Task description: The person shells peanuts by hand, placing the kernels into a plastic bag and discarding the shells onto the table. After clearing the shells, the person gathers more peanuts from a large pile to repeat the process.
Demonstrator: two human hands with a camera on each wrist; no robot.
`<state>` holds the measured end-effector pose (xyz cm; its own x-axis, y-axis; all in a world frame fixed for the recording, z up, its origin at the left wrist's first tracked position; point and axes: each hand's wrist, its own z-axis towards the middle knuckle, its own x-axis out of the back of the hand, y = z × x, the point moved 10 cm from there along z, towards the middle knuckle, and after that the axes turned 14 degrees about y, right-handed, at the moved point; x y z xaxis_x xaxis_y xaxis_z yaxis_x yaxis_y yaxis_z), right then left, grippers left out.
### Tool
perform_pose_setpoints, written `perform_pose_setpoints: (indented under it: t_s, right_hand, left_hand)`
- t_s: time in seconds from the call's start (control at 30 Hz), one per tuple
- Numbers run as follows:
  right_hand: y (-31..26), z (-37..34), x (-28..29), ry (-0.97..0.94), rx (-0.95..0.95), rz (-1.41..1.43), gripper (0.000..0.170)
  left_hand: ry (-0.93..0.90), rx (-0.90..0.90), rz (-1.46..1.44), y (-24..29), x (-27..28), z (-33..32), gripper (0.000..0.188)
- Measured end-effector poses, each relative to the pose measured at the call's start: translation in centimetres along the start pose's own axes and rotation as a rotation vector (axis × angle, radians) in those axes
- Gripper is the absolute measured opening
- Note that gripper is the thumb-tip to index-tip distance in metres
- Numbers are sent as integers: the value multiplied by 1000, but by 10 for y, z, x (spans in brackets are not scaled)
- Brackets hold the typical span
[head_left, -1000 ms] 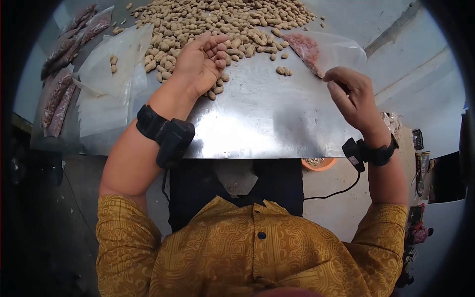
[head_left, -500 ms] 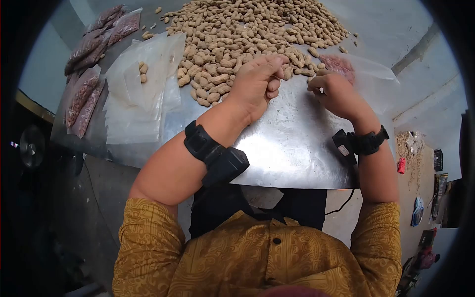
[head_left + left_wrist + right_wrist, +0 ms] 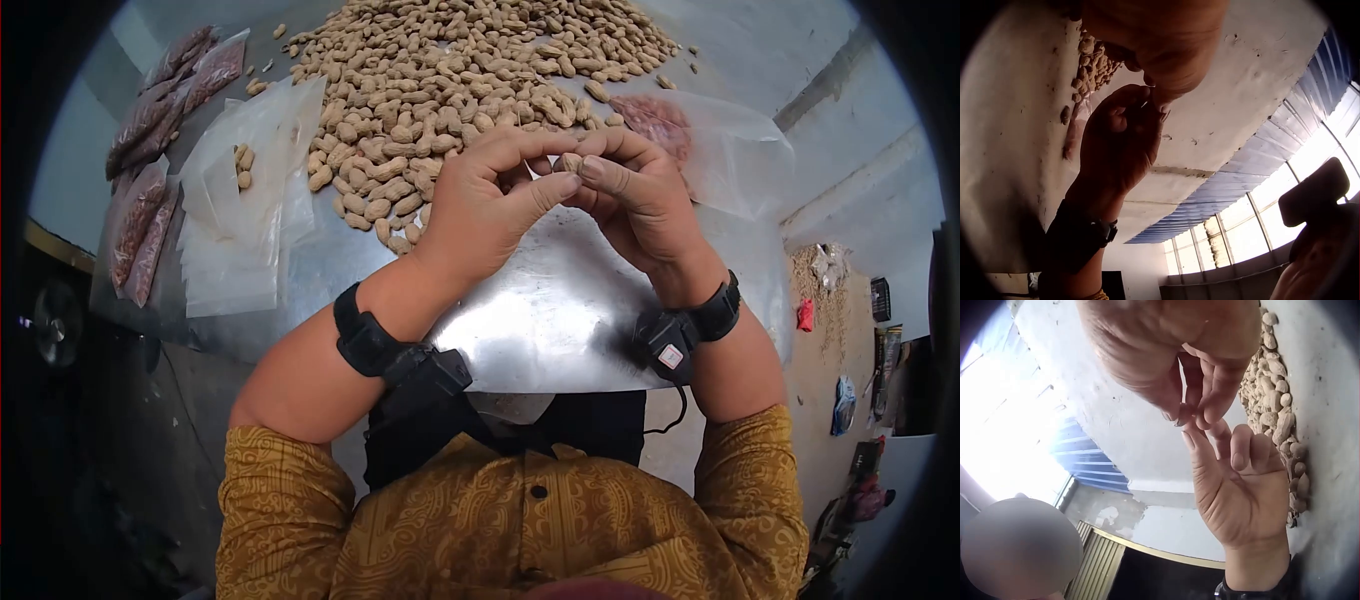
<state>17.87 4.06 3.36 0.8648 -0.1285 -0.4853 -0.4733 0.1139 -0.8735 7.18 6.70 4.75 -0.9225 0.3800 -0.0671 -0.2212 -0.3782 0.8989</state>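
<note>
Both hands meet over the front of the metal table (image 3: 540,350), fingertips together around one unshelled peanut (image 3: 568,163). My left hand (image 3: 475,205) pinches it from the left between thumb and forefinger. From the other side, my right hand (image 3: 650,205) grips it with thumb and fingertips. The right wrist view shows the small peanut (image 3: 1183,414) at the right fingertips, the left thumb tip right below it. In the left wrist view the fingers hide it. A large heap of peanuts (image 3: 430,90) lies just beyond the hands.
Clear plastic bags (image 3: 235,250) lie stacked at left, a few peanuts (image 3: 243,165) on them. Farther left are filled bags of reddish kernels (image 3: 140,225). Behind the right hand, an open plastic bag (image 3: 740,150) holds reddish kernels (image 3: 655,125). A wall borders the table at right.
My hands started wide apart, the right one by the kernel bag and the left at the heap. They have come together and now both hold a peanut.
</note>
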Motion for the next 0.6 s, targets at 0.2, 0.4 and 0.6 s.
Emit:
perform_pose_setpoints:
  t_s: [0.2,0.4,0.6]
  right_hand:
    - [-1,-4,-3,-5,15,54,13]
    - [-3,-1,0,-24,93,-189,23]
    - [-3,-6,-10,-96,96,-416,30]
  left_hand:
    - [88,-191,73,18,3,-1,21]
    - [24,-315,289,22,4,-1,15]
    - [53,-64,143,1,1,-5,11]
